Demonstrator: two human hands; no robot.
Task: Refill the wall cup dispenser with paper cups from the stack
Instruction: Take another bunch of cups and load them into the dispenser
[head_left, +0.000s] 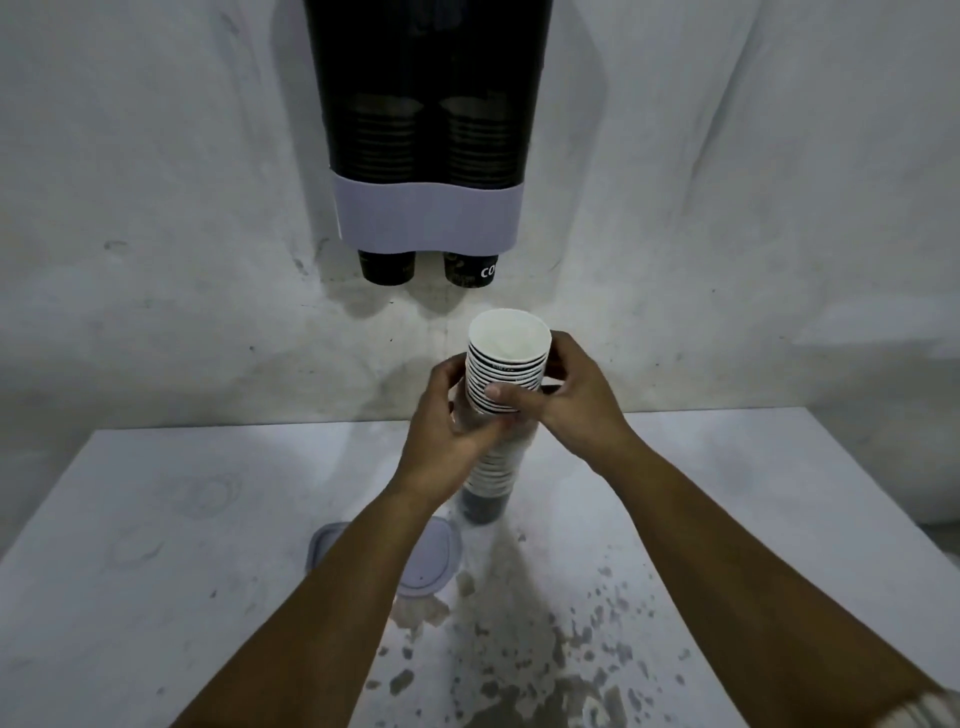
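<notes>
Stack of paper cups (501, 395): tall nested column, mouth up, white interior of the top cup visible, black-and-white rims banded down the side. Base stands on the white surface (171, 561), near its far edge, just in front of the wall. The upper section of the stack leans slightly away from the lower section, which is partly hidden behind the hands; the lowest cup (483, 506) appears dark.

Left hand (441, 431): wrapped around the middle of the stack from the left, fingers curled behind it, thumb across the front. Closed on the cups.

Right hand (571, 400): grips the upper section from the right, thumb (511, 397) pressed flat on the front of the rims, fingers round the back. Also closed on the cups.

Wall cup dispenser (423, 130): mounted on the wall directly above and behind the stack. Dark translucent body with two side-by-side columns of cups visible inside; a pale lavender band (423, 215) wraps the lower end. Two dark cup bottoms (387, 267) protrude below the band; the right one bears white letters, only partly readable.

Pale lavender lid (431, 558): lies flat on the surface, nearer the person than the stack, partly covered by the left forearm.

Surface: dark speckled stains toward the near right. Wall (156, 208): whitish, scuffed.
</notes>
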